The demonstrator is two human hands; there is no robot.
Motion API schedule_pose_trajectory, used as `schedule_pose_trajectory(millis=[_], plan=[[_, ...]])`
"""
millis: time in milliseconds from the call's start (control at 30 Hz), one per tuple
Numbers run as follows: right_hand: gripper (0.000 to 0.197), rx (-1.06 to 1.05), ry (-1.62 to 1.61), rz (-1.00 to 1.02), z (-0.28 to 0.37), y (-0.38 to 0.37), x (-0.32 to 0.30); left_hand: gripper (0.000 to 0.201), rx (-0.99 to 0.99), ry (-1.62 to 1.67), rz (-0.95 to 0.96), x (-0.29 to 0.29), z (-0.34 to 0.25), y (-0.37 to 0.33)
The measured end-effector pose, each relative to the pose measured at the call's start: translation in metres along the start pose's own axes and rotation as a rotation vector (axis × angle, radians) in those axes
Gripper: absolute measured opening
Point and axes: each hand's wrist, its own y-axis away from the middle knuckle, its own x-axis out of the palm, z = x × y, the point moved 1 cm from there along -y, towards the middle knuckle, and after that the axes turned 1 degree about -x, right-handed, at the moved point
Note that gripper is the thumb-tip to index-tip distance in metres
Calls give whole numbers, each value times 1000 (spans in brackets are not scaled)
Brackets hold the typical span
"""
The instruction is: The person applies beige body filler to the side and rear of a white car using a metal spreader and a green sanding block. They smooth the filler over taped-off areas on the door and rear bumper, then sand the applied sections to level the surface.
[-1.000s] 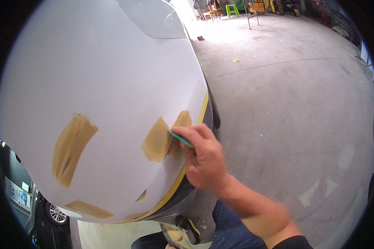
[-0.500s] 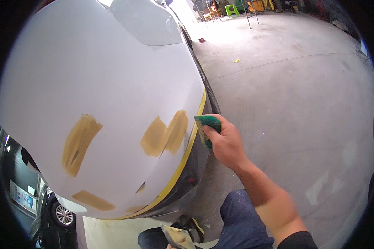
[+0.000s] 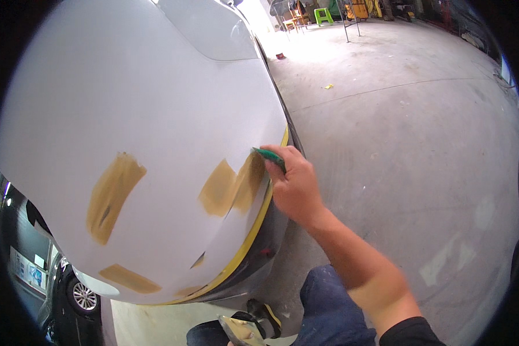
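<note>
My right hand [image 3: 294, 180] pinches a green filler spreader [image 3: 271, 158]. Its edge meets the top of the rightmost tan filler patch [image 3: 248, 183] on the pale grey car bumper [image 3: 173, 115]. Touching that patch on its left is a second patch [image 3: 216, 189]. More tan filler [image 3: 114, 202] lies farther left, with another strip [image 3: 130, 279] near the lower edge. Yellow masking tape [image 3: 249, 235] follows the bumper's dark lower trim [image 3: 258, 259]. At the bottom, my left hand [image 3: 230, 344] shows only a sliver, gripping a flat putty board [image 3: 242, 331] smeared with tan filler.
My bent knee [image 3: 328, 305] and shoe [image 3: 263, 316] are below the bumper. A dark car's wheel [image 3: 84, 296] stands at the lower left. Concrete floor [image 3: 398, 144] spreads to the right, with a green stool [image 3: 323, 15] and a metal stand [image 3: 349, 23] far back.
My right hand has moved left and slightly up, bringing the spreader from beside the tape onto the rightmost patch. The spreader has turned more edge-on. The putty board has shifted slightly left.
</note>
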Motion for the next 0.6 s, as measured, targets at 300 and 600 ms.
schedule_pose_trajectory(millis=[300,600], plan=[[35,-13,-14,85,54,68,11,45,20,25,42,-1,-3,-9],[21,255,-215,151,24,33,-28,43,45,-12,82,6,-3,-13]])
